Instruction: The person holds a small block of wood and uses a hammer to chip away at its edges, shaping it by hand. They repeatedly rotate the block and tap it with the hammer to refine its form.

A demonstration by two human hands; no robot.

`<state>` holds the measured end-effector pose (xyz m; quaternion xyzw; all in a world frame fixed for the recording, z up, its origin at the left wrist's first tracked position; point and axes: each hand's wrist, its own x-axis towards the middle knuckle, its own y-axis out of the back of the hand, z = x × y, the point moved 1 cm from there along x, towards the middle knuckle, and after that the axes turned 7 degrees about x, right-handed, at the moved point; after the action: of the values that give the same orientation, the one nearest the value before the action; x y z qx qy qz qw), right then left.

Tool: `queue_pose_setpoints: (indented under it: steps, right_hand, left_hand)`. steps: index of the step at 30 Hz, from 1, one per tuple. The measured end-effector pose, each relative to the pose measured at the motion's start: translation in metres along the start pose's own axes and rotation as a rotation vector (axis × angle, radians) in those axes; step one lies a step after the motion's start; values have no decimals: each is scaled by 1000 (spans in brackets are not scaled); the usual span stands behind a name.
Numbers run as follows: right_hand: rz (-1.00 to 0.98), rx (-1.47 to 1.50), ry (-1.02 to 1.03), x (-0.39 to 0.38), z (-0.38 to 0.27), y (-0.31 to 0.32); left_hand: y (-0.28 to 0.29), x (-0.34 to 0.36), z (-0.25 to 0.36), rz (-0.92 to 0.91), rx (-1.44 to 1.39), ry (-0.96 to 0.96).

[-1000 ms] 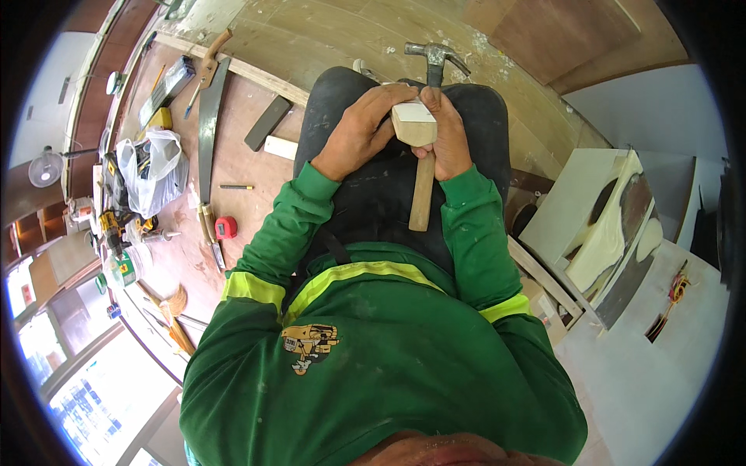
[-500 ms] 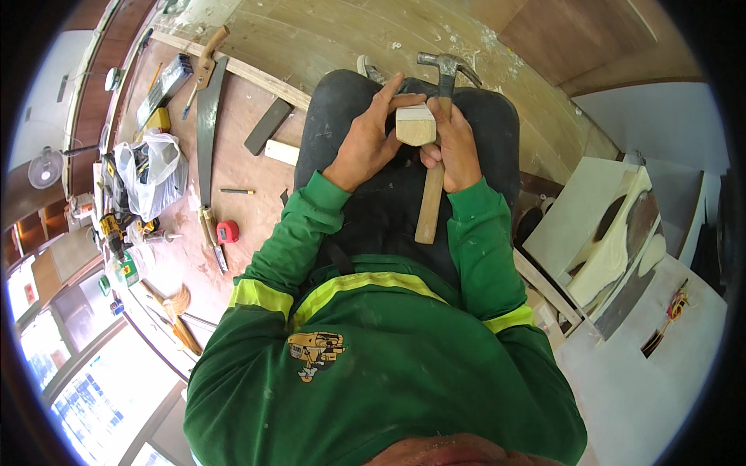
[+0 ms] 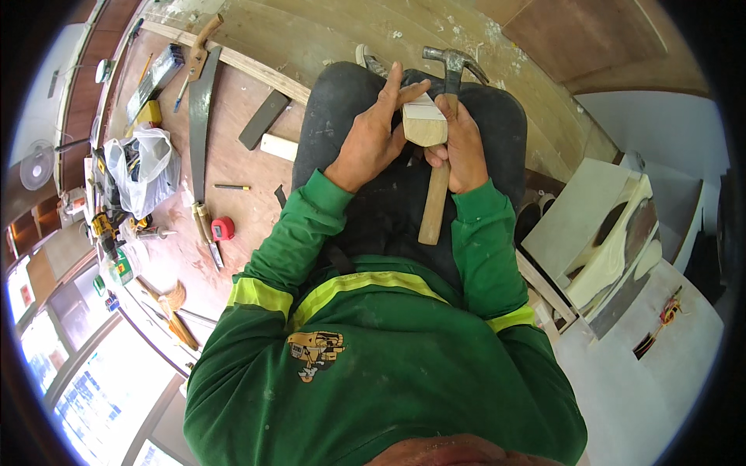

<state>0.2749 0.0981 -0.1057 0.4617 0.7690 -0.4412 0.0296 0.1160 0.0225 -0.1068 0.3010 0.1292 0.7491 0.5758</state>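
Wood block (image 3: 425, 133) w/ the white top face (image 3: 423, 111) is up over your lap, btwn your hands, faceted end toward you. Your L hand (image 3: 369, 141) is at its left side: fingers mostly straight & spread, index pointing up, another reaching over the far part of the top. Your R hand (image 3: 465, 151) has its fingers curled round the hammer (image 3: 435, 198) at the handle, close by the block's right side; its head sits past the block, handle end toward you. Can't tell if your R fingers also pinch the block, b/c their undersides are hidden. Step in hand, I'd judge: handling & feeling over that top face, no striking. Next move prob. calls for a firm hold on the block, w/ L fingertips clear if the hammer's to be used. Handsaw (image 3: 202, 128) & red tape measure (image 3: 223, 228) lie off to your left.
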Motion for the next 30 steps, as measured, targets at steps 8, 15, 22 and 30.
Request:
queue_pose_setpoints:
  steps: [8, 15, 22, 30]
  right_hand:
    - [25, 15, -6, 0, 0, -2]
    - [-7, 12, -6, 2, 1, -1]
    - [-31, 6, 2, 2, 2, 6]
    - [-27, -38, -16, 2, 0, 3]
  left_hand:
    - [-2, 0, -4, -9, -28, -12]
    - [1, 0, 2, 37, -16, 23]
    - [0, -2, 4, 16, -63, 46]
    - [3, -2, -1, -3, -88, 16]
